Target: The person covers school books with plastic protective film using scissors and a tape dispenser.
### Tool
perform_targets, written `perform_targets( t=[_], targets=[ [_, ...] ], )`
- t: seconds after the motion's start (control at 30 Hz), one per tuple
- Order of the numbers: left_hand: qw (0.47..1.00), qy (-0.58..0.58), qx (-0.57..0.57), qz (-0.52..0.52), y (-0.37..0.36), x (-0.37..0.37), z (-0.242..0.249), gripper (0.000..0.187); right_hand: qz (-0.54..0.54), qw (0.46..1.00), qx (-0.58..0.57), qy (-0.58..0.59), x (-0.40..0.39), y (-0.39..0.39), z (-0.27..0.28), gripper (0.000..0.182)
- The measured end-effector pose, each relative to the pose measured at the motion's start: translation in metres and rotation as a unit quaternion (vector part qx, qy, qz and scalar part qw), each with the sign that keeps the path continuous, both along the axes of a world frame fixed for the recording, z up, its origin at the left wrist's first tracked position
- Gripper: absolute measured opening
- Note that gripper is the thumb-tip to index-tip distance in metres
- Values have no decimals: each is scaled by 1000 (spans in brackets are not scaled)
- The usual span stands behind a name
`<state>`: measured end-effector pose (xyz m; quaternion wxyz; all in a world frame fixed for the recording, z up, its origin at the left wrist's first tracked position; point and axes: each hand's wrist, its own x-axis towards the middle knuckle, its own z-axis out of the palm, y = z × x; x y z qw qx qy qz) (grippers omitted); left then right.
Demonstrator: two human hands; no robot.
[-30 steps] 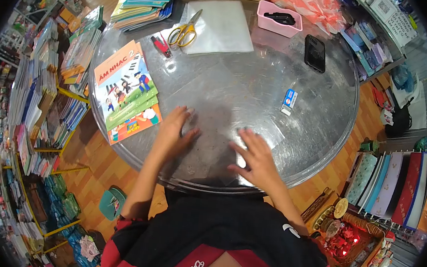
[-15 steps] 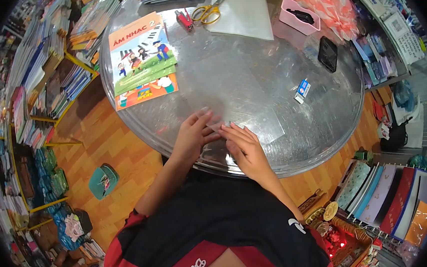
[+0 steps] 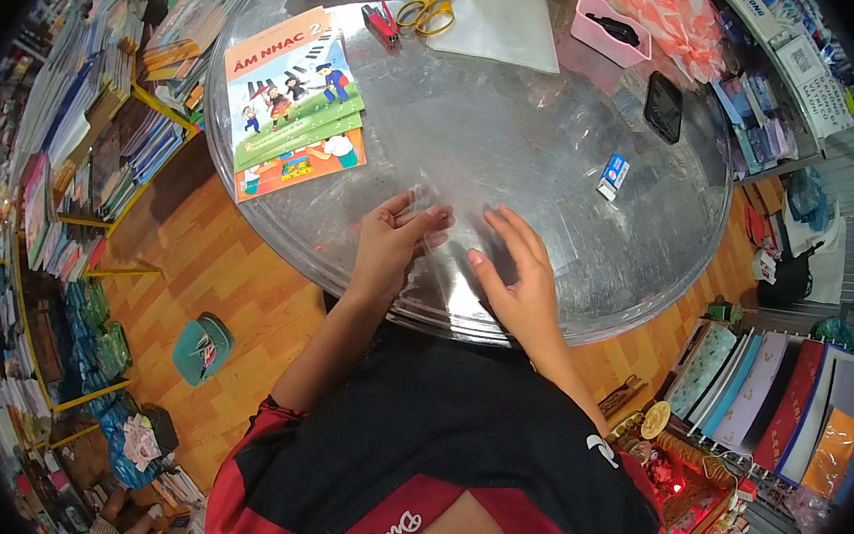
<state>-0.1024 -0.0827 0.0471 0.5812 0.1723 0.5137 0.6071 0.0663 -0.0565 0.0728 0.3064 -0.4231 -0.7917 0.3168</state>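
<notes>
Your sheet (image 3: 456, 159) is clear and colourless; your shirt (image 3: 456, 410) is black and red with white lettering. You have a silver-grey worktop (image 3: 649, 244), a book (image 3: 286, 85) in orange, white and green with piano-key stripes, yellow-handled scissors (image 3: 430, 14), a pink box (image 3: 605, 46), a black phone (image 3: 664, 107) and a blue-and-white block (image 3: 613, 176).
</notes>
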Motion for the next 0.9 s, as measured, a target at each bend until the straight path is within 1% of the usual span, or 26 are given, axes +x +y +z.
perform_targets(
  t=[0.03, 0.1, 0.17, 0.23, 0.27, 0.3, 0.37, 0.4, 0.43, 0.47, 0.5, 0.53, 0.57, 0.6, 0.63, 0.67, 0.7, 0.73, 0.77, 0.8, 0.83, 0.87, 0.9],
  targets=[
    [1000, -4, 10, 4, 1, 1, 1, 42, 0, 1000, -1, 0, 0, 1, -2, 39],
    [1000, -8, 21, 8, 1, 1, 4, 42, -82, 996, 8, -45, 1, 10, -9, 45],
    [1000, -2, 8, 21, 1, -4, 8, 42, -96, 994, 5, -57, 14, 20, -17, 48],
    [1000, 12, 1, 5, 1, -14, 5, 42, -157, 978, 44, -134, 24, 25, -30, 49],
    [1000, 24, -7, -12, 2, -19, 4, 43, -152, 973, 45, -167, 28, 23, -34, 50],
    [1000, 24, -8, -16, 5, -23, 4, 43, -155, 973, 43, -167, 29, 20, -36, 50],
    [995, 92, -26, -5, 11, -29, 4, 38, -107, 980, 31, -165, 30, 14, -39, 51],
    [995, 91, -25, -8, 13, -32, 5, 38, -110, 987, -6, -120, 29, 12, -37, 48],
    [992, 115, -5, -42, 15, -36, 10, 36, -113, 986, -6, -120, 29, 12, -37, 48],
    [987, 140, 16, -77, 17, -38, 15, 35, -106, 991, -53, -58, 29, 13, -37, 47],
    [987, 141, 18, -79, 18, -40, 22, 35, -98, 990, -98, 4, 28, 14, -37, 47],
    [973, 177, 67, -134, 19, -42, 31, 35, -100, 990, -97, 5, 24, 15, -37, 47],
    [952, 213, 116, -187, 19, -44, 41, 36, -120, 971, -151, 139, 19, 17, -37, 47],
    [951, 215, 118, -188, 18, -46, 54, 36, -137, 931, -202, 271, 16, 20, -37, 48],
    [938, 213, 137, -235, 16, -47, 69, 39, -137, 931, -199, 273, 15, 24, -32, 48],
    [923, 211, 156, -281, 15, -50, 78, 41, -128, 883, -276, 357, 14, 28, -23, 49],
    [922, 214, 158, -280, 15, -55, 81, 41, -116, 822, -349, 435, 13, 31, -18, 50],
    [905, 221, 210, -297, 15, -61, 83, 41, -81, 766, -401, 496, 15, 35, -21, 47],
    [884, 229, 262, -313, 16, -66, 86, 42, -76, 767, -397, 498, 15, 39, -26, 47],
    [891, 186, 279, -306, 18, -71, 86, 43, -36, 722, -448, 526, 13, 43, -26, 46],
    [889, 194, 284, -303, 21, -73, 86, 43, 4, 673, -497, 548, 9, 46, -24, 44],
    [906, 205, 256, -266, 24, -75, 86, 43, 32, 653, -509, 561, 7, 46, -20, 36],
    [922, 216, 228, -227, 27, -78, 85, 42, 43, 654, -505, 562, 8, 48, -21, 36]
  ],
)
